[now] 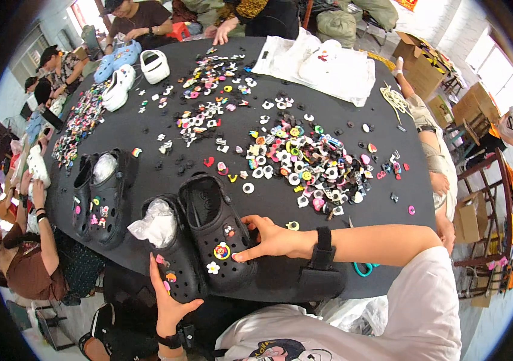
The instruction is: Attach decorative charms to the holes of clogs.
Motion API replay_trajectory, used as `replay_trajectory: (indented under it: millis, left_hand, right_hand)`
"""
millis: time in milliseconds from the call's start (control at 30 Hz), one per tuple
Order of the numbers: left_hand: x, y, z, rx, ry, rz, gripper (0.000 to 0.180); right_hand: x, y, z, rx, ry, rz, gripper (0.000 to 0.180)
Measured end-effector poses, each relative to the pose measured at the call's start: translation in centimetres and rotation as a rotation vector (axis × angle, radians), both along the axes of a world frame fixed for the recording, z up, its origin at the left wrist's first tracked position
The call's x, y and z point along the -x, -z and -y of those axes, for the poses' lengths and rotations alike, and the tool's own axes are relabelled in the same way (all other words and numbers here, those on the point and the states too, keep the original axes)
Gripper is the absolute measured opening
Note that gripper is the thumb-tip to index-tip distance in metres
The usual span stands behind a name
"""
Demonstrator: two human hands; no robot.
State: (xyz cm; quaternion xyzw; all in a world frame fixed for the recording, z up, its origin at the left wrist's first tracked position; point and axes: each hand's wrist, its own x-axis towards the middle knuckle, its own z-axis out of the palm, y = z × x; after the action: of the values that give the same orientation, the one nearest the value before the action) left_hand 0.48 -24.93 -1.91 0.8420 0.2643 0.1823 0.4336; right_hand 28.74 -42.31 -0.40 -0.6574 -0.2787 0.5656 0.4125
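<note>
Two black foam clogs lie side by side at the table's near edge, toes toward me. My left hand (172, 305) wraps the toe of the left clog (185, 268), thumb in front and fingers along its outer side. White plastic-wrapped stuffing (159, 224) fills that clog, and colourful charms sit on its upper. With my right hand (273, 238) I grip the outer side of the right clog (232, 278), thumb on its upper by a small charm. A round character charm (221, 250) and a white flower charm (213, 268) are fixed to it. Its opening shows a bare insole.
A big pile of shoe charms (304, 159) covers the middle right, with more heaps behind. Another black clog pair (107, 207) stands at left. White clogs (155, 66), blue clogs (125, 54), a plastic bag (340, 78) and teal scissors (363, 269) lie around. People sit along the edges.
</note>
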Motion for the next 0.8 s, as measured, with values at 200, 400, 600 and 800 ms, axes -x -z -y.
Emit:
replay_trajectory:
  millis: [200,400,600,800]
  left_hand:
    - [0.3,0.3,0.1,-0.017,0.005,-0.003,0.139]
    - [0.1,-0.1,-0.1,-0.001,0.04,-0.048,0.142]
    - [-0.3,-0.4,-0.1,-0.074,0.043,-0.049,0.141]
    - [-0.3,-0.8,-0.1,-0.084,0.036,-0.052,0.139]
  right_hand:
    - [-0.9,0.3,-0.5,0.09,-0.144,0.035,0.121]
    - [-1.2,-0.8,-1.1,0.113,-0.229,0.227,0.116]
    - [-0.1,-1.6,-0.9,0.094,-0.098,0.194,0.109]
    - [0.7,-1.7,-1.4,0.121,-0.054,0.221,0.105]
